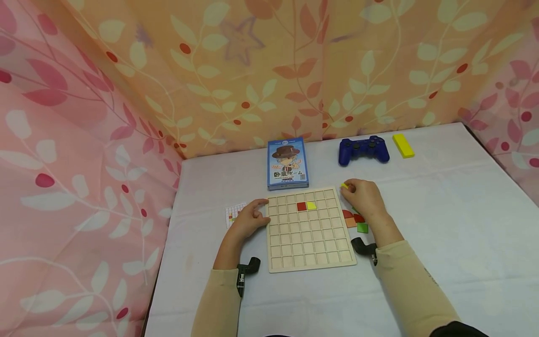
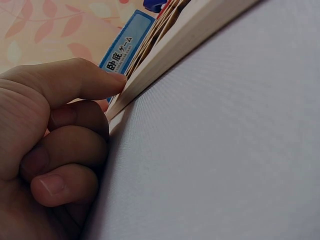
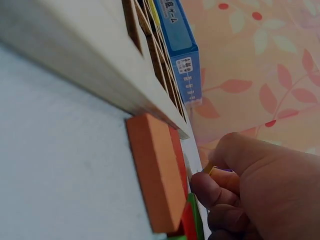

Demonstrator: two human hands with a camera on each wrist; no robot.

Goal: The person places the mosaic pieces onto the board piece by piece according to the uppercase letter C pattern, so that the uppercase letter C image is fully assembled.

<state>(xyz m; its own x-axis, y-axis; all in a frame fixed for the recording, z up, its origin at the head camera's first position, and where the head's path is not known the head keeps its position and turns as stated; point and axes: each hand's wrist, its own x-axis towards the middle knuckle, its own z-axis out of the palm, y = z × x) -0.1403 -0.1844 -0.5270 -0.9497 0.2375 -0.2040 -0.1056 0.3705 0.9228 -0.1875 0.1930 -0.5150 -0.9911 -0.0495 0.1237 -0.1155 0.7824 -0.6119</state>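
Yellow tile (image 1: 344,186), pinched in my right hand's (image 1: 365,199) fingertips, hovers just off the far right corner of the wooden grid board (image 1: 309,229), where a red tile (image 1: 301,206) and another yellow one (image 1: 311,205) already sit. I judge this the placing step; next it needs lowering squarely into an empty cell. My left hand (image 1: 251,217), fingers curled, pinches the board's left edge; spare pieces (image 1: 355,221) crowd the right edge, but the cloth beyond them lies open.

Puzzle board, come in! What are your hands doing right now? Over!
Left hand steadies wooden grid board at its left edge. Right hand pinches small yellow piece beside board's top right corner. Red tile, yellow tile already placed.
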